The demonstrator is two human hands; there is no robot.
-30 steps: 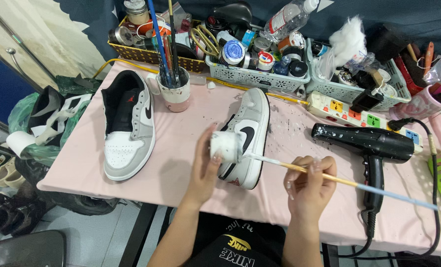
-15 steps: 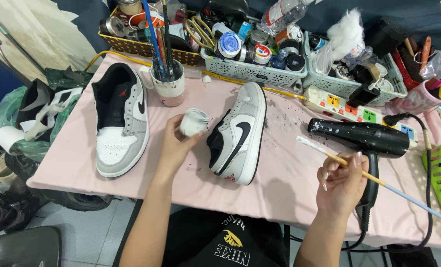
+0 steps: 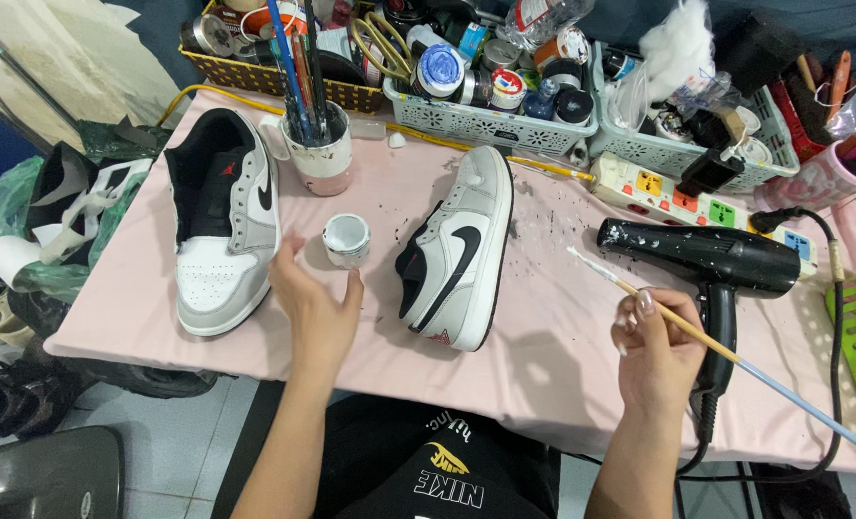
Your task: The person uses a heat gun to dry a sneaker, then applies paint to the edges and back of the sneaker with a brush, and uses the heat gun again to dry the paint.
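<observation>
Fingers of the right hand (image 3: pixel 660 358) pinch a thin paintbrush (image 3: pixel 716 346) near its middle — the white-tipped bristles point toward ten o'clock, the pale blue handle end runs off toward four o'clock. At twelve o'clock from that hand lies a black hair dryer (image 3: pixel 702 259), paint-flecked, its cord trailing down the table's right side.

The left hand (image 3: pixel 315 306) is open, fingers loosely spread, holding nothing; it hovers just at six o'clock from a small white paint jar (image 3: pixel 347 239) standing upright on the pink tablecloth (image 3: pixel 562 356). Whether a fingertip brushes the jar is hard to tell from this angle — it looks just apart.

At three o'clock from the jar a grey, white and black sneaker (image 3: pixel 459 252) lies tipped on its side. At nine o'clock its partner sneaker (image 3: pixel 221 216) sits upright, toe toward the person. At twelve o'clock a mug of brushes (image 3: pixel 318 144) stands, and behind it baskets of paint pots (image 3: pixel 490 91) line the table's far edge, with a white power strip (image 3: pixel 697 197) beside them.
</observation>
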